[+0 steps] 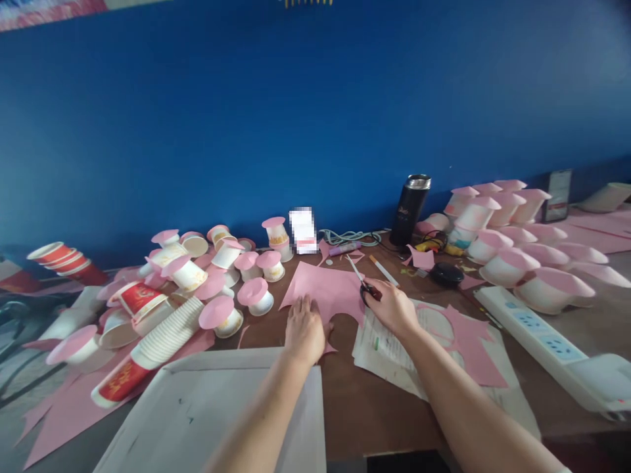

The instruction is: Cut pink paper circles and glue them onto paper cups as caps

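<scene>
A pink paper sheet (325, 287) with a curved cut-out along its lower edge lies on the brown table. My left hand (306, 330) rests on the lower left part of this sheet, its fingers stretched out flat. At the sheet's right edge, my right hand (391, 307) is wrapped round the dark handles of a pair of scissors (355, 268), whose blades point up and to the left. Under my right wrist are printed papers (389, 348), with pink paper scraps (476, 348) on them to the right.
Paper cups topped with pink discs (254, 295) crowd the left, beside a stack of cups (167, 334). More topped cups (549, 289), a power strip (537, 328) and a black bottle (410, 209) stand right. A white box (211, 407) is in front; a phone (303, 230) leans at the wall.
</scene>
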Tool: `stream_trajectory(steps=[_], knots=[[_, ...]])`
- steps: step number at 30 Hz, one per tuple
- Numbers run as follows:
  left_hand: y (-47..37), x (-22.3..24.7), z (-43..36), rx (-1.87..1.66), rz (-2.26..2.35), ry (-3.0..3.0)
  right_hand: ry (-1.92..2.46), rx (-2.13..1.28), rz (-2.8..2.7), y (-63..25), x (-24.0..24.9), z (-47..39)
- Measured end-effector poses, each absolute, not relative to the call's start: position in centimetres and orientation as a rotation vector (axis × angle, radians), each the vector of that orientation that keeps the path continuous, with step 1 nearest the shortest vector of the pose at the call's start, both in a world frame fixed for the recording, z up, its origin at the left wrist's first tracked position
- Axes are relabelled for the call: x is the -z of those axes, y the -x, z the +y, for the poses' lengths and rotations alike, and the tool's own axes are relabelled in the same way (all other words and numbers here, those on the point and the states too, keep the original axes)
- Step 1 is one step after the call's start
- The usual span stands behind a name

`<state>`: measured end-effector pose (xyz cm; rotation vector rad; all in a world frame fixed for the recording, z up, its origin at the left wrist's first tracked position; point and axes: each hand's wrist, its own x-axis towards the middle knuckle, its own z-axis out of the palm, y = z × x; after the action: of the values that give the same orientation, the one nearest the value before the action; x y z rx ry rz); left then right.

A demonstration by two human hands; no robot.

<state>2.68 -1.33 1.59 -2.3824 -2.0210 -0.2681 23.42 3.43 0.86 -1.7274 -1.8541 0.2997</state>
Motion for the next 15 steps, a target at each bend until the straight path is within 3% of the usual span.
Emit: stream_trajectory(steps=[6, 15], knots=[[-4.7, -0.4, -1.9, 0.331, -1.953, 2.291, 1.940, -0.323, -1.695, -24.1, -1.4, 3.7], [-3.1, -0.3, -1.1, 0.606, -1.999, 2.326, 1.919, -0.248, -1.733, -25.4, -0.7, 4.3]])
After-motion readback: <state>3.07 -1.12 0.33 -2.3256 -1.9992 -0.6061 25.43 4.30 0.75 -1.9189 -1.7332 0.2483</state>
